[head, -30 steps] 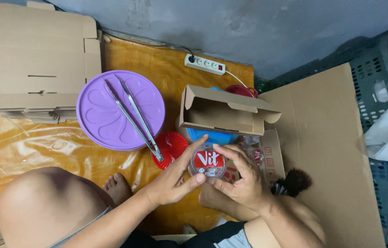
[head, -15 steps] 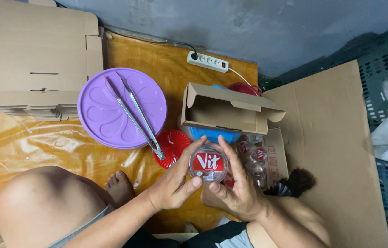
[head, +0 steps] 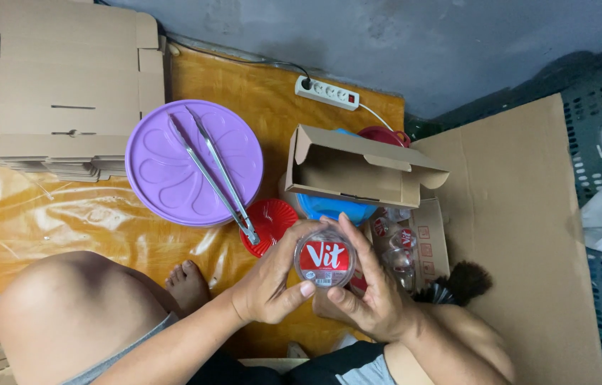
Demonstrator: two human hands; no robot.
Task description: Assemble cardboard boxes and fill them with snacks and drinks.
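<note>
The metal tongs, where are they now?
In the head view, the metal tongs lie diagonally across the purple round lid, left of the open cardboard box, tips near the red basket.

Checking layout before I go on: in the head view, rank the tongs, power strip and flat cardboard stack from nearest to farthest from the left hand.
From the left hand:
1. Tongs, just above it, on the purple lid.
2. Power strip, farther up, by the wall.
3. Cardboard stack, far upper left.

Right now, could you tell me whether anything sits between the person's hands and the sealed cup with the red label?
Nothing visible does. The left hand and the right hand both hold the cup directly, fingers wrapped around its sides.
</note>
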